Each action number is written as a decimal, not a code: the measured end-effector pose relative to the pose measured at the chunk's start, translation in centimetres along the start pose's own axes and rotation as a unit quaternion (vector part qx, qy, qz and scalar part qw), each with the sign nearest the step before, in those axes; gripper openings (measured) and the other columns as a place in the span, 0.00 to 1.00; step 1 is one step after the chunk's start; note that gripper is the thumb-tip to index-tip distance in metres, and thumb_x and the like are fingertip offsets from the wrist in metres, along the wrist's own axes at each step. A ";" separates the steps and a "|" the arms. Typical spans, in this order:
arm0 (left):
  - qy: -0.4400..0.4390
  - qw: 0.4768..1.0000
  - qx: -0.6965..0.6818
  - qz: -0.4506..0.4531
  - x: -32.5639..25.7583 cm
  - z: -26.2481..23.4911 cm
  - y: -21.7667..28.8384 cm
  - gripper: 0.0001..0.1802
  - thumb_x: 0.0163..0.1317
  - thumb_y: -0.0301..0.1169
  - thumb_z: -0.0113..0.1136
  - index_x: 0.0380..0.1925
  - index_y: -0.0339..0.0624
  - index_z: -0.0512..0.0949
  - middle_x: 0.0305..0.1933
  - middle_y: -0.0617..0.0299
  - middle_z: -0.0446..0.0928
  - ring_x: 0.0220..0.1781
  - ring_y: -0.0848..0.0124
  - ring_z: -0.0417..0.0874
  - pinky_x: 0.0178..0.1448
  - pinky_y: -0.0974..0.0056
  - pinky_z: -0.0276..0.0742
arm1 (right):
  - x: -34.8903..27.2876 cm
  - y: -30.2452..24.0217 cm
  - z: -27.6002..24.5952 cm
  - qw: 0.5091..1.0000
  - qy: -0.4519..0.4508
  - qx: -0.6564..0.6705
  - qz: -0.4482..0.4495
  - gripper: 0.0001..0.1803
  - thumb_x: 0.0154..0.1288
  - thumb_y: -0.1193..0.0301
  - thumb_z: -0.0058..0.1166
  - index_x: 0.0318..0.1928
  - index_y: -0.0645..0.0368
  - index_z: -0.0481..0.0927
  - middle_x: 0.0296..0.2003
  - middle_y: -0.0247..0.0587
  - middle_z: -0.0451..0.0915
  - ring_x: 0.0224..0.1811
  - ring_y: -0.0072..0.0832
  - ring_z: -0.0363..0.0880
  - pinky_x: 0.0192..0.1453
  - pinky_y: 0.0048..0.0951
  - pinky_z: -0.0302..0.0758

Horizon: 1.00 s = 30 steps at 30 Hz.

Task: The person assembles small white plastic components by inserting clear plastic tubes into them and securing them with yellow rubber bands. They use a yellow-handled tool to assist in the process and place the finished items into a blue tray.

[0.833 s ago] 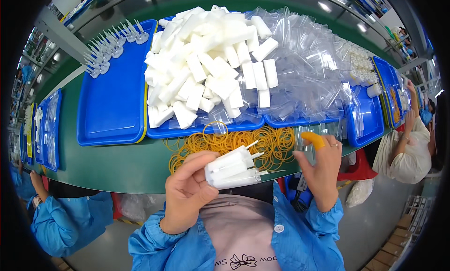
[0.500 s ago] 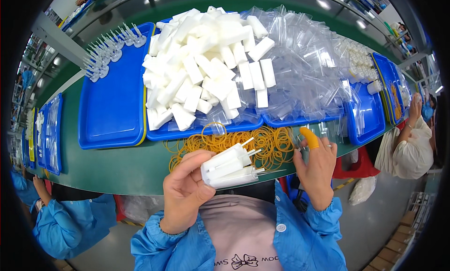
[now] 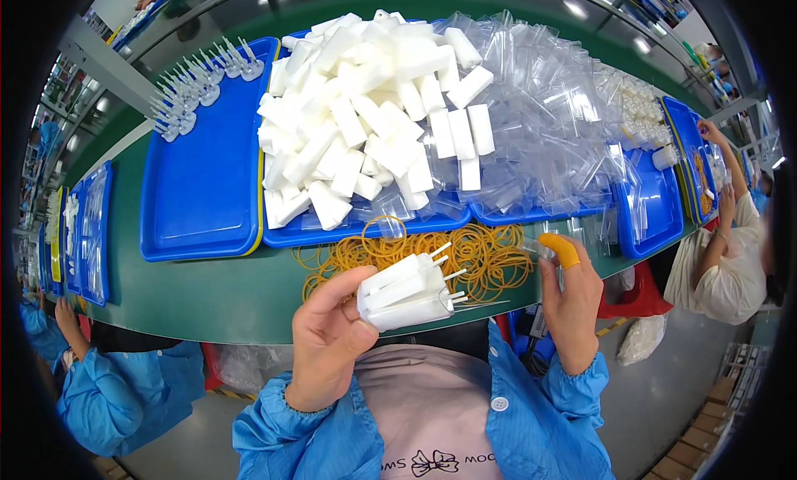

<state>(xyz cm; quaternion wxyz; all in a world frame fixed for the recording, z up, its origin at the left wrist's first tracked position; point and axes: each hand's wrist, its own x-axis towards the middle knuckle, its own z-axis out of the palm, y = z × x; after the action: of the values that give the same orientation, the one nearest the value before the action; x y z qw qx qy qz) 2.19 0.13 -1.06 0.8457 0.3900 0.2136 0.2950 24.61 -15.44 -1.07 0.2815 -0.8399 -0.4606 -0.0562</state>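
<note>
My left hand point(image 3: 328, 335) is wrapped round a bundle of white plastic tubes point(image 3: 402, 293). Thin white stems and a fine needle-like tip stick out of the bundle toward the right. My right hand point(image 3: 571, 302), with a yellow finger cot point(image 3: 560, 249) on its index finger, is at the table's front edge. Its thumb and index finger are bent round a small clear plastic sleeve point(image 3: 535, 245); the contact is partly hidden. Orange rubber bands point(image 3: 490, 252) lie in a loose heap between the hands, just beyond the bundle.
White foam blocks point(image 3: 349, 107) and clear plastic sleeves point(image 3: 540, 115) are heaped in blue trays ahead. A blue tray point(image 3: 203, 181) on the left holds several white stemmed parts point(image 3: 187, 86). Another blue tray point(image 3: 652, 214) is at right. Co-workers sit at both sides.
My right hand has shifted slightly right, its thumb and index finger now round the clear sleeve. The bundle in my left hand has turned slightly.
</note>
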 end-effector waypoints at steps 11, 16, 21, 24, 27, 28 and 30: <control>-0.107 0.983 0.145 0.035 -0.1 0.9 -0.6 0.29 0.60 0.22 0.55 0.62 0.32 0.63 0.58 0.53 0.62 0.60 0.64 0.69 0.61 0.62 0.68 | -0.7 -2.0 -1.7 0.903 0.064 0.416 0.087 0.12 0.60 0.74 0.55 0.43 0.66 0.76 0.39 0.44 0.75 0.39 0.28 0.76 0.46 0.27 0.71; -0.148 0.951 0.263 0.071 -0.6 1.4 -0.7 0.26 0.59 0.23 0.56 0.59 0.32 0.67 0.55 0.50 0.61 0.56 0.64 0.69 0.62 0.63 0.67 | -0.2 -3.2 -2.0 0.880 0.050 0.471 0.020 0.13 0.62 0.72 0.51 0.44 0.67 0.75 0.39 0.45 0.75 0.40 0.30 0.76 0.49 0.31 0.72; -0.154 0.966 0.204 0.039 -0.7 1.9 -0.5 0.26 0.59 0.22 0.55 0.60 0.32 0.67 0.56 0.51 0.61 0.58 0.64 0.69 0.63 0.63 0.67 | -0.2 -4.7 -2.2 0.868 0.075 0.489 0.032 0.19 0.55 0.79 0.50 0.50 0.67 0.72 0.41 0.48 0.75 0.41 0.32 0.77 0.45 0.31 0.74; -0.151 0.978 0.141 0.003 -0.7 2.1 -0.5 0.26 0.60 0.22 0.54 0.60 0.32 0.66 0.56 0.52 0.61 0.59 0.64 0.68 0.64 0.62 0.67 | -0.4 -5.0 -2.5 0.844 0.054 0.532 0.049 0.25 0.52 0.82 0.50 0.55 0.67 0.68 0.41 0.50 0.76 0.42 0.33 0.77 0.43 0.30 0.74; -0.154 0.978 0.143 0.000 -0.7 2.0 -0.4 0.26 0.60 0.22 0.54 0.60 0.32 0.66 0.56 0.52 0.61 0.59 0.64 0.68 0.64 0.62 0.66 | -0.3 -4.7 -2.6 0.838 0.032 0.543 0.037 0.29 0.52 0.83 0.50 0.57 0.68 0.64 0.41 0.51 0.78 0.42 0.34 0.78 0.41 0.29 0.74; -0.150 0.976 0.157 0.008 -0.8 2.0 -0.5 0.26 0.60 0.22 0.55 0.60 0.32 0.66 0.56 0.51 0.61 0.59 0.64 0.68 0.63 0.62 0.67 | -0.3 -4.6 -2.7 0.834 0.020 0.550 0.037 0.29 0.52 0.83 0.50 0.58 0.68 0.64 0.40 0.52 0.78 0.42 0.34 0.79 0.41 0.29 0.74; -0.147 0.967 0.206 0.037 -0.9 1.9 -0.5 0.26 0.59 0.23 0.56 0.59 0.31 0.68 0.55 0.50 0.62 0.58 0.64 0.69 0.61 0.62 0.68 | -0.3 -4.6 -2.7 0.829 0.009 0.558 0.042 0.29 0.52 0.83 0.51 0.58 0.68 0.64 0.39 0.52 0.79 0.41 0.34 0.79 0.40 0.29 0.74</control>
<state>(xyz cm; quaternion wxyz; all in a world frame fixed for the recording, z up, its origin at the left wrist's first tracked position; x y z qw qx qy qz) 2.83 -1.75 -0.13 0.7581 0.6021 0.1287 0.2149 21.21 -15.18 3.05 0.7083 -0.5579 -0.3757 0.2142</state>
